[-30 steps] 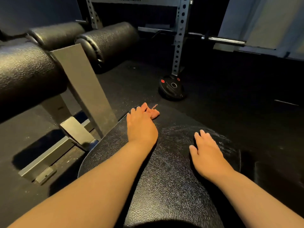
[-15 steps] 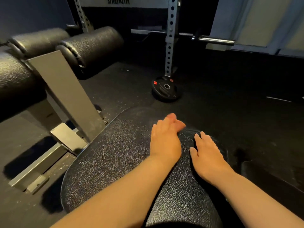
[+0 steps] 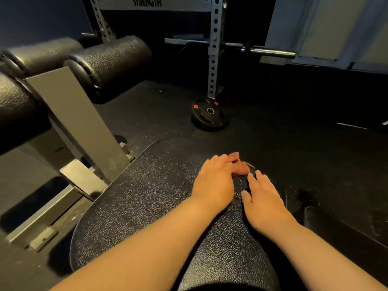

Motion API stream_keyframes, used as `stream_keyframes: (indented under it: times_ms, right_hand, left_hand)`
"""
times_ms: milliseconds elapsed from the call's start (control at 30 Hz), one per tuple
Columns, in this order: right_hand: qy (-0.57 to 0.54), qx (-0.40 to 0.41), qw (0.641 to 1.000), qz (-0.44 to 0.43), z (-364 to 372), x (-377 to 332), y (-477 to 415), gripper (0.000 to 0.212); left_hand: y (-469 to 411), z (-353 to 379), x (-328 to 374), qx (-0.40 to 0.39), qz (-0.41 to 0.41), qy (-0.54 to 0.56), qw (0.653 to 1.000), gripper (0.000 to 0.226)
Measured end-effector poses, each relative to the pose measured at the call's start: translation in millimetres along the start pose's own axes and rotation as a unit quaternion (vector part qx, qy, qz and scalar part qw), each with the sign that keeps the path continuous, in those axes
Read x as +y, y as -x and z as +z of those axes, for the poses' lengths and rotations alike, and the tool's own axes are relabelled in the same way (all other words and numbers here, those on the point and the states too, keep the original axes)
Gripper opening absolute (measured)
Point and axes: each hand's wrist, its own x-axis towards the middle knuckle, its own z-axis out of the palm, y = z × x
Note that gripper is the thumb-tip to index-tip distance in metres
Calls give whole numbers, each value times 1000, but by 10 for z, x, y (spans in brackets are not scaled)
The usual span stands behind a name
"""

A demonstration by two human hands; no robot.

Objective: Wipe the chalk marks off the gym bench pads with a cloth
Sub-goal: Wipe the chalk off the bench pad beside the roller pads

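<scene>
A black textured bench pad [image 3: 147, 206] fills the lower middle of the head view. My left hand [image 3: 214, 185] lies on its far right part and presses a small reddish cloth [image 3: 241, 166] against the pad; only the edge of the cloth shows past my fingertips. My right hand [image 3: 262, 202] rests flat on the pad just to the right, fingers straight, almost touching the left hand. Chalk marks are too faint to make out in the dim light.
Two black roller pads [image 3: 109, 61] on a grey steel frame [image 3: 79, 122] stand to the left. A weight plate [image 3: 210, 114] lies on the dark rubber floor at the foot of a rack upright [image 3: 214, 49]. A barbell end [image 3: 270, 51] sticks out at the back right.
My left hand slid the cloth from the pad's far left edge rightward across the pad until it lies beside my right hand. The right hand stayed put.
</scene>
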Motion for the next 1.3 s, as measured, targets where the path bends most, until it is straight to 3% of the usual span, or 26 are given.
stream_keyframes:
  times_ms: [100,233,333,400,467,533,633,767,833,933,1000,1100,1133,1200,1300]
  right_hand:
    - [3,1,1000,8,-8,40,4,60]
    - [-6,-7,1000,17,-29,100,33,60]
    - [-12,-5,1000,15,-45,132,19,60]
    - [-14,-2,1000,13,-33,131,-13,60]
    - [-13,-3,1000,11,-15,104,-33,60]
    - [-15,-6,1000,11,2,76,-38,60]
    - [-16,-4,1000,8,5,79,-24,60]
    - [-17,-4,1000,7,9,111,-28,60]
    - [-14,-4,1000,8,18,107,-50,60]
    - [-7,6,1000,10,30,74,-91,60]
    - [-8,11,1000,8,37,60,-99,60]
    - [-16,5,1000,5,43,79,-92,61]
    - [-15,4,1000,5,46,86,-92,61]
    - [-6,8,1000,6,39,98,-96,61]
    - [3,11,1000,2,23,103,-96,60]
  left_hand:
    - [-194,-181,-352,7,-85,-147,986,29]
    - [-377,-396,-733,36,-228,-174,957,31]
    - [-383,-238,-637,68,-162,-93,980,50]
    - [-308,-35,-419,31,-65,-24,997,51]
    - [-268,-8,-366,-21,-23,-14,999,45]
    - [-365,-142,-644,-16,-38,-94,995,37]
    - [-486,-478,-1159,26,-158,-150,976,56]
    - [-545,-564,-1124,43,-231,-133,963,60]
    - [-511,-411,-836,48,-167,-111,979,55]
    - [-401,-254,-592,-5,-33,-47,998,48]
    - [-441,-324,-666,4,-62,-71,996,44]
    - [-463,-318,-709,68,-187,-65,978,49]
    - [-431,-249,-590,79,-179,-50,979,53]
    - [-360,-70,-302,53,-80,-46,994,55]
    - [-284,-13,-73,-5,12,-22,1000,40]
